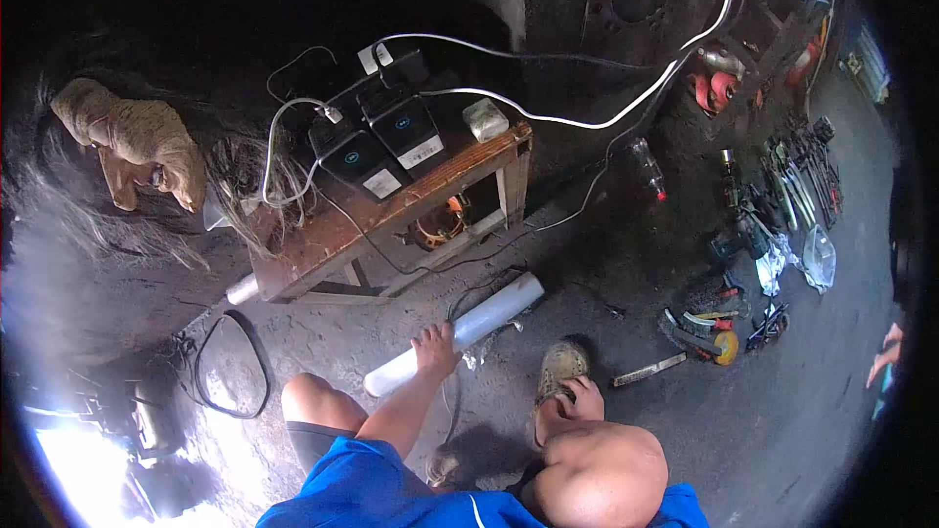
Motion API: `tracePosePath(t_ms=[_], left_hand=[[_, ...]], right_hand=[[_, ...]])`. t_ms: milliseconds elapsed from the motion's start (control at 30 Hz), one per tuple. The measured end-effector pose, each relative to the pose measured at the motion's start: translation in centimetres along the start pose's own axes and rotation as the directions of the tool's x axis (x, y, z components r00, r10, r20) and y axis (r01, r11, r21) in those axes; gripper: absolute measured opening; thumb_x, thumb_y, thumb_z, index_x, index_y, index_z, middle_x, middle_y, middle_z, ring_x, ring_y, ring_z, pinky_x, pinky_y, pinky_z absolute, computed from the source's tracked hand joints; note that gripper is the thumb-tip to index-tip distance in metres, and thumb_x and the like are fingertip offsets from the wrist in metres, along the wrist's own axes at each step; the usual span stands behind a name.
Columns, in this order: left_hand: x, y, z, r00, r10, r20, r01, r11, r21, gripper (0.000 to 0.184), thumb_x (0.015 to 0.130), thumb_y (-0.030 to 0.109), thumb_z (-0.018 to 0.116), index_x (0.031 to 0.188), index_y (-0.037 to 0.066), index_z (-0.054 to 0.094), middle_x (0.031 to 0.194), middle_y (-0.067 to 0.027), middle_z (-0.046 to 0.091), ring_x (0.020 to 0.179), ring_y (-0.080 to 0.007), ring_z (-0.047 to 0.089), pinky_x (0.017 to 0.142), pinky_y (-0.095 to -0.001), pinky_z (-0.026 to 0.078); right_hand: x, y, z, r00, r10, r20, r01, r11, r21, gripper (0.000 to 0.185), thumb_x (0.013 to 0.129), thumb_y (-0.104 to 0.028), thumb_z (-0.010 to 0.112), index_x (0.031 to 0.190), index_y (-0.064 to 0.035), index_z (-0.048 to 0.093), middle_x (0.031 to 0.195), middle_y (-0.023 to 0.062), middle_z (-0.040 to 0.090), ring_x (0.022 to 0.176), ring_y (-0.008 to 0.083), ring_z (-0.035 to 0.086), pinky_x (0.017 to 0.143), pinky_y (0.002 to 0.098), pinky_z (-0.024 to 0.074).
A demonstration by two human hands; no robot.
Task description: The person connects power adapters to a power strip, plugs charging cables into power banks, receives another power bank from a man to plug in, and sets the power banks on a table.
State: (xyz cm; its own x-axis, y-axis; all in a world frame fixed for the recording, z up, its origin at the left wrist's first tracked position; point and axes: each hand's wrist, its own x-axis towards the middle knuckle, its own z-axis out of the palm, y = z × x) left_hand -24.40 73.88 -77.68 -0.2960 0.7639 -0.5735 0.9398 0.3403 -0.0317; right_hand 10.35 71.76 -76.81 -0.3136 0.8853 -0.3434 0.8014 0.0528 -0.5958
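Observation:
My left hand (436,352) has its fingers wrapped over a long white tube-shaped roll (489,316), which lies slanted on the dark floor. A thin dark cord passes close to that hand, and a scrap of crumpled clear material lies against the roll. Farther right, my right hand (582,399) rests on my foot at the top of a worn, dirty clog (563,364). Its fingers lie loosely there and hold nothing that I can see. My bent right knee hides the forearm behind it.
A low wooden bench (391,225) bears black boxes (406,127) with white cables. Fibre bundles (137,137) hang at left. A looped black belt (235,367) lies on the floor. Hand tools (792,181), a plastic bottle (648,168) and a yellow disc (726,347) lie right. Another person's hand (885,357) shows far right.

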Motion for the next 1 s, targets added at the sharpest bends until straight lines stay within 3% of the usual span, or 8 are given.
tracePosePath(t_ms=[567, 633, 700, 733, 767, 800, 867, 1000], left_hand=[[0.4, -0.9, 1.9, 1.0, -0.004, 0.005, 0.005, 0.998, -0.065, 0.083, 0.077, 0.042, 0.073, 0.144, 0.011, 0.034, 0.138, -0.0162, 0.043, 0.133, -0.0344, 0.039, 0.107, -0.0621, 0.028], [0.7, -0.8, 2.0, 0.999, 0.001, -0.052, -0.011, 0.98, -0.2, 0.081, 0.076, 0.038, 0.074, 0.141, 0.011, 0.036, 0.135, -0.0153, 0.043, 0.13, -0.0327, 0.04, 0.107, -0.0622, 0.025], [0.9, -0.9, 2.2, 0.999, 0.021, -0.042, -0.026, 0.992, -0.127, 0.078, 0.077, 0.043, 0.074, 0.139, 0.011, 0.039, 0.135, -0.0168, 0.043, 0.128, -0.0329, 0.041, 0.105, -0.0633, 0.026], [0.9, -1.0, 2.5, 0.999, 0.029, -0.04, -0.031, 0.998, -0.049, 0.08, 0.078, 0.048, 0.071, 0.141, 0.011, 0.038, 0.138, -0.018, 0.042, 0.131, -0.0327, 0.039, 0.105, -0.0627, 0.027], [0.8, -0.8, 2.1, 1.0, 0.014, -0.022, -0.014, 1.0, -0.019, 0.085, 0.078, 0.05, 0.071, 0.144, 0.011, 0.036, 0.144, -0.019, 0.039, 0.136, -0.0332, 0.035, 0.105, -0.0623, 0.028], [0.8, -0.7, 1.4, 0.998, -0.006, 0.057, 0.009, 0.999, -0.043, 0.088, 0.078, 0.051, 0.07, 0.147, 0.013, 0.033, 0.149, -0.0186, 0.036, 0.139, -0.0343, 0.032, 0.107, -0.0624, 0.026], [0.9, -0.4, 2.1, 1.0, -0.014, 0.013, 0.015, 0.999, -0.051, 0.088, 0.078, 0.051, 0.07, 0.148, 0.013, 0.032, 0.15, -0.0177, 0.036, 0.139, -0.0344, 0.031, 0.108, -0.0624, 0.025], [0.9, -0.8, 3.5, 0.998, -0.027, -0.059, 0.023, 0.998, -0.06, 0.088, 0.076, 0.049, 0.072, 0.145, 0.012, 0.032, 0.144, -0.0194, 0.039, 0.135, -0.0363, 0.036, 0.107, -0.0621, 0.026]], right_hand=[[-0.3, -0.5, -0.3, 0.998, -0.007, -0.07, 0.01, 0.999, 0.041, 0.033, 0.077, -0.025, 0.072, 0.107, -0.0136, 0.069, 0.105, 0.0088, 0.062, 0.1, 0.0325, 0.058, 0.088, 0.0405, 0.0487], [0.3, 0.8, 0.5, 0.999, -0.044, -0.028, 0.042, 0.996, -0.083, 0.032, 0.078, -0.029, 0.071, 0.105, -0.0135, 0.069, 0.104, 0.0107, 0.062, 0.097, 0.0338, 0.059, 0.086, 0.0422, 0.0491], [0.4, 2.4, 2.0, 0.989, -0.137, -0.058, 0.132, 0.988, -0.08, 0.033, 0.078, -0.031, 0.07, 0.106, -0.0137, 0.068, 0.103, 0.0129, 0.061, 0.096, 0.0348, 0.06, 0.084, 0.0435, 0.0494], [0.5, 5.1, 5.0, 0.997, -0.067, -0.048, 0.079, 0.946, 0.316, 0.033, 0.082, -0.028, 0.067, 0.113, -0.0163, 0.065, 0.114, 0.0123, 0.059, 0.103, 0.0348, 0.059, 0.087, 0.0432, 0.0493], [1.2, 7.2, 6.9, 1.0, -0.03, -0.009, 0.028, 0.748, 0.663, 0.035, 0.086, -0.024, 0.064, 0.12, -0.0189, 0.063, 0.124, 0.0118, 0.057, 0.109, 0.0347, 0.058, 0.09, 0.0428, 0.0492], [1.7, 6.4, 5.4, 0.999, -0.026, -0.035, 0.043, 0.756, 0.653, 0.035, 0.086, -0.024, 0.064, 0.12, -0.0189, 0.063, 0.124, 0.0118, 0.057, 0.109, 0.0347, 0.058, 0.09, 0.0428, 0.0492], [1.6, 3.8, 1.3, 0.959, -0.138, 0.246, 0.157, 0.986, -0.057, 0.042, 0.085, -0.03, 0.065, 0.125, -0.0193, 0.06, 0.134, 0.0117, 0.051, 0.118, 0.034, 0.054, 0.099, 0.0435, 0.0441], [1.6, 3.0, -0.4, 0.941, -0.176, 0.29, 0.173, 0.984, 0.036, 0.047, 0.083, -0.035, 0.066, 0.126, -0.019, 0.059, 0.131, 0.0126, 0.053, 0.12, 0.0339, 0.052, 0.103, 0.0434, 0.0404]])
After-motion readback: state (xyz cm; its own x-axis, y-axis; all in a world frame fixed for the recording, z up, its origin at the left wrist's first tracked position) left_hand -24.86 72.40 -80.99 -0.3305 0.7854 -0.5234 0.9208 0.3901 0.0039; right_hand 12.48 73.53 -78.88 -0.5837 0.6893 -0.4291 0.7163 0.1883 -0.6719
